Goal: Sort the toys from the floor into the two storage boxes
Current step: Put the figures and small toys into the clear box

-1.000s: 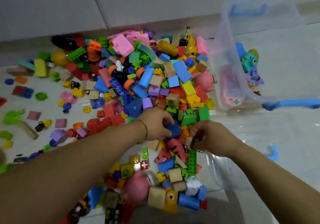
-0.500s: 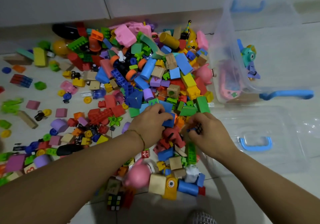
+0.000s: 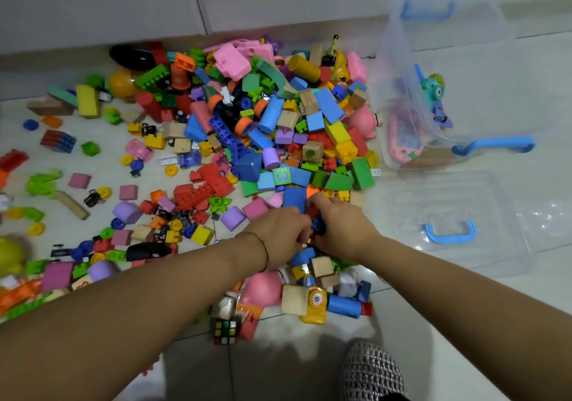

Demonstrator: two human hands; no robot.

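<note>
Head view: both forearms reach from the near edge to the near side of the toy pile [image 3: 278,128].
Left hand [image 3: 278,230]: fingers curled down, grasping small bricks [image 3: 318,225], blue and red, held between the two hands.
Right hand [image 3: 345,230]: touching the left, fingers curled round the same bricks; which hand holds which piece I cannot tell.
Pile: spread over the tiled floor [image 3: 464,323], from the far wall towards the arms.
Storage box [image 3: 390,60]: clear, blue handles, far right, just beside the pile; it holds a teal robot toy [image 3: 433,87] and a pink handheld game [image 3: 405,140].
Clear piece with blue handle [image 3: 448,233]: flat on the floor, right of the hands; lid or second box, I cannot tell.
Near edge: puzzle cube [image 3: 226,331], grey woven slipper [image 3: 371,372].
</note>
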